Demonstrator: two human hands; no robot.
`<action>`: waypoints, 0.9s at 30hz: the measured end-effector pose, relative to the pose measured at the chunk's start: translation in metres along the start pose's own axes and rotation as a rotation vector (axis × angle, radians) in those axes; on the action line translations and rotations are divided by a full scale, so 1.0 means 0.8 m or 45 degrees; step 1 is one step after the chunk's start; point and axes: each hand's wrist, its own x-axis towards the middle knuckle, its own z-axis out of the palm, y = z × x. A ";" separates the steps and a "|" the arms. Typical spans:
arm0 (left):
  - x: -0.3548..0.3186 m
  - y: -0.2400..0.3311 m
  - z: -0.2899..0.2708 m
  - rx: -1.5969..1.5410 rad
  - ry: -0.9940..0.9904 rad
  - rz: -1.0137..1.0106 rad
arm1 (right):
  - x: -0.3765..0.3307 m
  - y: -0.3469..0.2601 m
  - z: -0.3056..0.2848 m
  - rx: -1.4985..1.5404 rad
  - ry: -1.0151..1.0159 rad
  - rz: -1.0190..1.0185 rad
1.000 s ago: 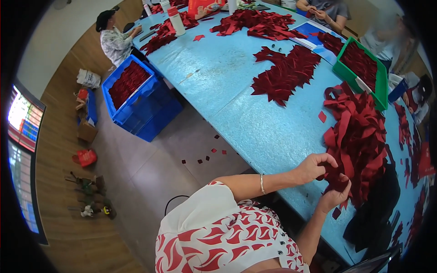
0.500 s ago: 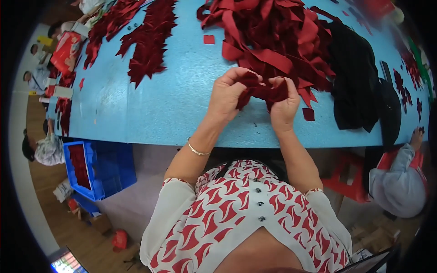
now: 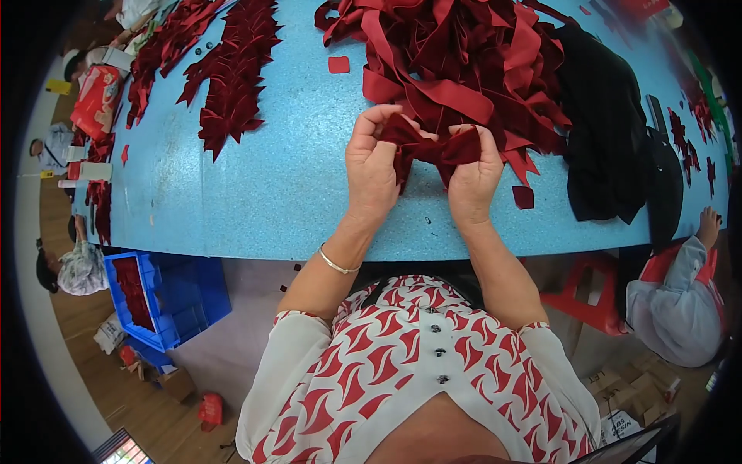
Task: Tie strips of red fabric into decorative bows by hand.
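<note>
Between my two hands is a dark red velvet ribbon bow [image 3: 427,151], pinched in at its middle, with its tails hanging down. My left hand [image 3: 372,166] is closed on the left loop, thumb and fingers pressed together. The right loop is gripped the same way by my right hand [image 3: 474,176]. Just beyond my hands lies a large heap of red velvet ribbons [image 3: 471,58] on the blue table [image 3: 286,201]. A small dark red fabric square [image 3: 523,197] rests to the right of my right hand. Another red square [image 3: 338,65] lies farther off, left of the heap.
Rows of finished-looking dark red bows [image 3: 239,77] lie at the far left. Black cloth [image 3: 603,127] covers part of the table's right side. Below the edge are a blue crate [image 3: 209,290] and a red stool [image 3: 591,298]. A person [image 3: 671,301] sits at the right.
The twisted velvet piece now shows as a spread bow with a pinched middle. Both hands have shifted slightly left, and the view has turned a little.
</note>
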 end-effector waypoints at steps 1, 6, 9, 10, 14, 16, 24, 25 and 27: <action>0.002 0.001 -0.003 -0.001 0.000 -0.003 | 0.001 0.000 0.000 -0.104 0.023 -0.047; 0.009 0.011 -0.021 0.550 -0.099 -0.106 | 0.009 0.002 0.007 -0.245 0.009 -0.151; 0.012 0.011 -0.025 0.616 -0.061 -0.217 | 0.007 0.001 0.011 -0.256 -0.067 -0.161; 0.011 0.010 -0.024 0.467 -0.039 -0.186 | 0.007 0.001 0.011 -0.253 -0.068 -0.161; 0.006 0.005 -0.014 0.118 0.042 -0.105 | 0.004 0.001 0.011 -0.253 -0.043 -0.200; 0.004 0.003 -0.011 0.011 0.119 -0.071 | 0.003 -0.005 0.013 -0.243 -0.050 -0.164; 0.004 -0.009 -0.010 0.116 0.082 -0.009 | 0.013 0.003 0.001 -0.259 -0.047 -0.121; 0.005 -0.010 -0.010 0.116 0.079 -0.013 | 0.015 0.004 -0.001 -0.270 -0.043 -0.120; 0.004 -0.009 -0.013 0.168 0.076 -0.032 | 0.016 0.004 -0.003 -0.270 -0.047 -0.110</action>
